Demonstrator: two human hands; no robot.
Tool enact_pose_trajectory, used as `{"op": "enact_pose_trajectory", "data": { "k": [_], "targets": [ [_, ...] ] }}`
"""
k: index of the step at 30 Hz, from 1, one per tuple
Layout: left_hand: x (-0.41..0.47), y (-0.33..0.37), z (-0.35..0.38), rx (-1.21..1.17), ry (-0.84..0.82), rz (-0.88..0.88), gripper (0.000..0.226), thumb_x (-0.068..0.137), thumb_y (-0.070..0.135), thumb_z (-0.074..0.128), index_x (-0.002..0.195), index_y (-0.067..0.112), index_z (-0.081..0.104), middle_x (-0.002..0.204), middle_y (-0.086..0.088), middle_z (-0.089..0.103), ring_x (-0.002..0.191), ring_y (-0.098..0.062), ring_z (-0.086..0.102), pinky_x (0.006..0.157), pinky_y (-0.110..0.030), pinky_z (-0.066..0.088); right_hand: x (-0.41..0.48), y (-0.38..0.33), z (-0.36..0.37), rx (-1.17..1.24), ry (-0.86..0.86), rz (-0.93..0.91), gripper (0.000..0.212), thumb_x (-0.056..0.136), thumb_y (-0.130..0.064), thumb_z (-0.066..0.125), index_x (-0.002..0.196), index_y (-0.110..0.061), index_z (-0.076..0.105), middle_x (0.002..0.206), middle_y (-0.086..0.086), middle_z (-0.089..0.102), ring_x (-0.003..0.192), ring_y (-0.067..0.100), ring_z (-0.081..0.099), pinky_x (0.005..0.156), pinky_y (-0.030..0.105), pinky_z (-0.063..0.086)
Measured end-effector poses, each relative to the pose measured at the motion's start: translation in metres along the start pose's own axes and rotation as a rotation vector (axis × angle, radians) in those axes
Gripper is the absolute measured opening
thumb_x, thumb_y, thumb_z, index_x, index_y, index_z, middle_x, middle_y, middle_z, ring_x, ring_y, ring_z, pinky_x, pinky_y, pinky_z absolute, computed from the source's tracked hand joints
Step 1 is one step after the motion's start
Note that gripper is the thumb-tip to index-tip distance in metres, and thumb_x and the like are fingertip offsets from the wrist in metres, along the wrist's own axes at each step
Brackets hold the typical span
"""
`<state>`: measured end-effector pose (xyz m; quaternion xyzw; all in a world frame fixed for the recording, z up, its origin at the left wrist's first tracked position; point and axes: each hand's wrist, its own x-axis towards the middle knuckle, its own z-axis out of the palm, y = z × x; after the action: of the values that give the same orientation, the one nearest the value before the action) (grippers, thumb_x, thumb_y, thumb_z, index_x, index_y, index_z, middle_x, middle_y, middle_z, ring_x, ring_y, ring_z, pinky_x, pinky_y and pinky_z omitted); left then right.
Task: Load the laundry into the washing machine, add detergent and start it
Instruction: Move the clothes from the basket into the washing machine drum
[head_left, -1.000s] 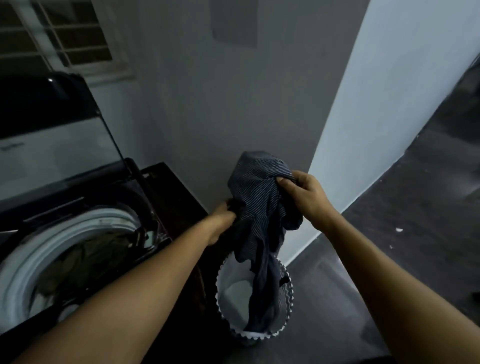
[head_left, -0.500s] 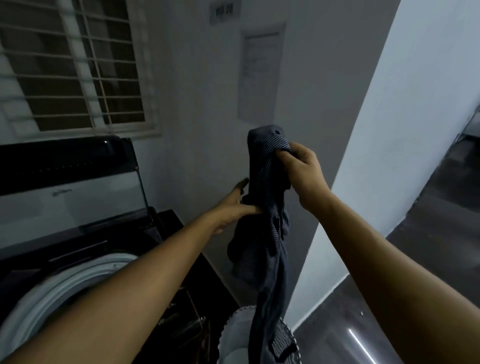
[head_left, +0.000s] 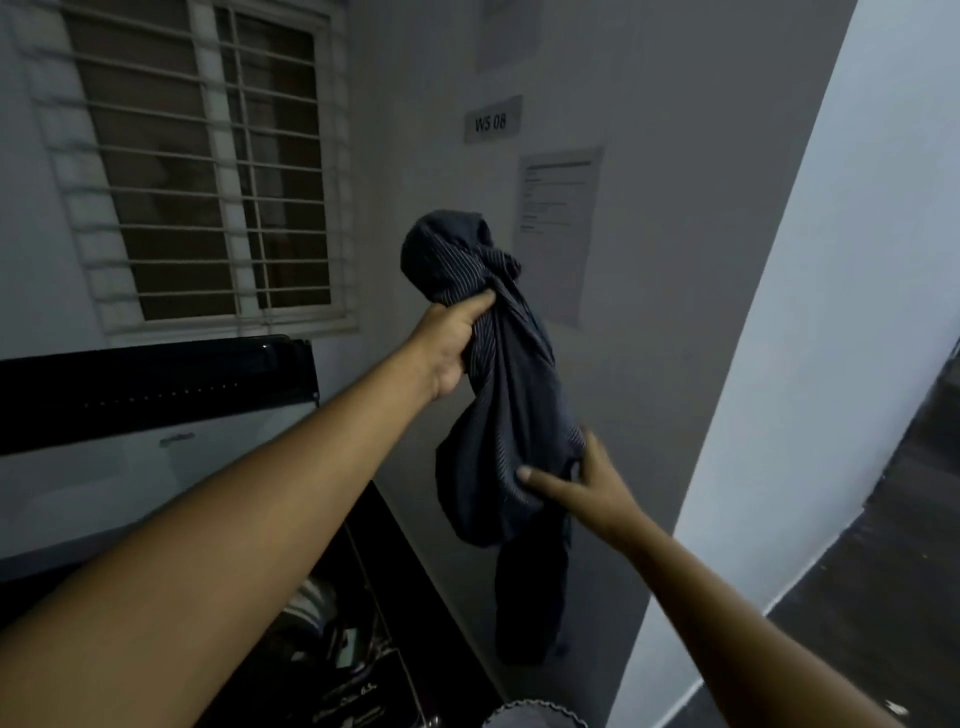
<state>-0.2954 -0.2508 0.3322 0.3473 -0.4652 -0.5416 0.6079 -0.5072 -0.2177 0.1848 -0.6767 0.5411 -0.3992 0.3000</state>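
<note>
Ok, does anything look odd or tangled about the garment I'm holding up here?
Yes. The dark striped garment is twisted into a knot-like bunch just above where the left hand grips it, so it hangs roped instead of loose. The right hand touches its lower part. Nothing else stands out.

floor (head_left: 883, 571): dark, glossy, right of white wall (head_left: 831, 364)
on floor: small white speck (head_left: 892, 706), lower right
laundry basket (head_left: 535, 713): rim at bottom edge, base hidden

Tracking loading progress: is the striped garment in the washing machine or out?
Out. The left hand grips the striped garment in mid-air, right of the washing machine; the right hand touches its lower part.
</note>
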Motion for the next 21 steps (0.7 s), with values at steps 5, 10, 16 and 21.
{"op": "enact_pose_trajectory", "data": {
  "k": [5, 10, 16, 21],
  "targets": [
    [0.004, 0.045, -0.024, -0.076, 0.063, 0.055, 0.033, 0.095, 0.024, 0.064, 0.12, 0.002, 0.067, 0.116, -0.015, 0.071, 0.108, -0.031, 0.068, 0.095, -0.045, 0.055, 0.012, 0.007, 0.04, 0.135, -0.075, 0.248, 0.067, 0.085, -0.038, 0.075, 0.142, -0.028, 0.042, 0.129, 0.004, 0.06, 0.108, 0.025, 0.063, 0.094, 0.046, 0.057],
    [-0.005, 0.058, -0.076, -0.078, 0.201, 0.07, 0.048, 0.091, 0.032, 0.07, 0.128, 0.003, 0.062, 0.118, -0.013, 0.071, 0.106, -0.03, 0.069, 0.093, -0.044, 0.056, 0.04, -0.055, 0.053, 0.479, -0.096, 0.413, 0.03, 0.103, -0.027, 0.049, 0.119, -0.009, 0.067, 0.106, 0.015, 0.073, 0.099, 0.035, 0.069, 0.089, 0.057, 0.057],
    [-0.034, 0.049, -0.164, 0.018, 0.386, 0.01, 0.059, 0.082, 0.047, 0.076, 0.127, 0.01, 0.063, 0.111, -0.009, 0.074, 0.098, -0.028, 0.072, 0.078, -0.037, 0.06, 0.072, -0.165, 0.077, 0.923, -0.209, 0.171, 0.042, 0.103, -0.037, 0.05, 0.124, -0.002, 0.063, 0.119, 0.023, 0.067, 0.102, 0.033, 0.066, 0.087, 0.046, 0.057],
    [-0.072, 0.045, -0.236, 0.162, 0.459, -0.054, 0.067, 0.078, 0.057, 0.075, 0.128, 0.013, 0.064, 0.118, -0.004, 0.072, 0.104, -0.021, 0.07, 0.095, -0.038, 0.056, 0.072, -0.227, 0.122, 1.05, -0.36, 0.103, 0.054, 0.098, -0.048, 0.054, 0.124, -0.003, 0.068, 0.124, 0.021, 0.068, 0.108, 0.037, 0.064, 0.104, 0.057, 0.049]
  ]
}}
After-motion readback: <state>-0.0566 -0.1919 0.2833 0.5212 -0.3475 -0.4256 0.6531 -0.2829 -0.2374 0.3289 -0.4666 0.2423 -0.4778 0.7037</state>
